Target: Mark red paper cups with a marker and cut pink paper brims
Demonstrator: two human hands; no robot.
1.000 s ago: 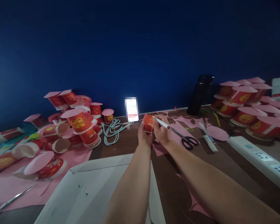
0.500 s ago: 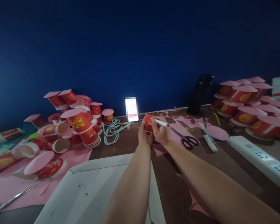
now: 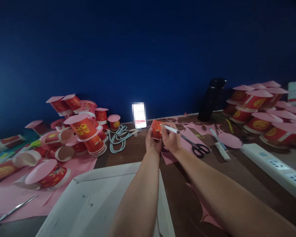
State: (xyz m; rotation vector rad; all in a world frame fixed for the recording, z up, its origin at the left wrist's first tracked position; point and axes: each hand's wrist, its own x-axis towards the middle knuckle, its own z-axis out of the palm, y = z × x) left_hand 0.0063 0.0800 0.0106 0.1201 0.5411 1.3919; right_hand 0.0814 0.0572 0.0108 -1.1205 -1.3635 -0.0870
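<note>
My left hand [image 3: 153, 141] is wrapped round a red paper cup [image 3: 156, 128] with a gold print, holding it up off the table. In my right hand [image 3: 172, 140] is a white marker [image 3: 172, 129], gripped like a pen, its tip end at the cup's side. Whether the tip touches the cup I cannot tell. To the right of my right hand lie black-handled scissors [image 3: 199, 149] on pink paper [image 3: 187, 140]. A glue stick [image 3: 222, 151] is beyond them, beside a pink paper disc [image 3: 230, 140].
Red cups topped with pink discs pile up at left [image 3: 81, 126] and right [image 3: 259, 98]. A coiled pale cable [image 3: 118, 141], a lit phone [image 3: 139, 115], a black bottle [image 3: 210, 98], a power strip [image 3: 273, 164] and a white board [image 3: 93, 204] surround my arms. More scissors [image 3: 17, 207] lie at lower left.
The cup in my left hand has turned or shifted very slightly. Both hands keep their hold; everything else stays put.
</note>
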